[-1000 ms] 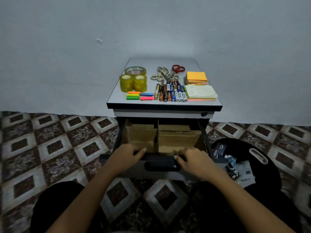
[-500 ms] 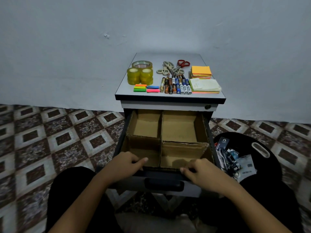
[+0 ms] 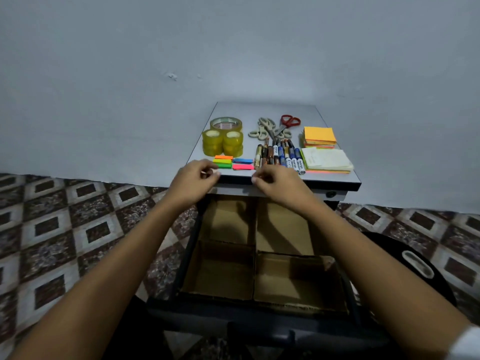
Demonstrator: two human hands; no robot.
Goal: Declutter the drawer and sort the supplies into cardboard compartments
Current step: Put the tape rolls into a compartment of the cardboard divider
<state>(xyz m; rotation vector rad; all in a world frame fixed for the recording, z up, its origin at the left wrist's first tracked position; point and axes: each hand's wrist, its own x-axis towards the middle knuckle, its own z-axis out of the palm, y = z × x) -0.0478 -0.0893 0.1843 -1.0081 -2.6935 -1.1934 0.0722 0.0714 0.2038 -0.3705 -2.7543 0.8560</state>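
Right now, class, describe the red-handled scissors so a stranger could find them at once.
Find the grey cabinet top above the open drawer. Toward its back, left of the orange sticky notes, lie scissors. The red-handled scissors are rightmost, the only red among beige scissors.

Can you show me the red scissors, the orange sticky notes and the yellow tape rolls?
red scissors (image 3: 290, 121), head view, on the red handle.
orange sticky notes (image 3: 319, 135), head view, on the top sheet.
yellow tape rolls (image 3: 211, 148), head view, on the front left stack's side.
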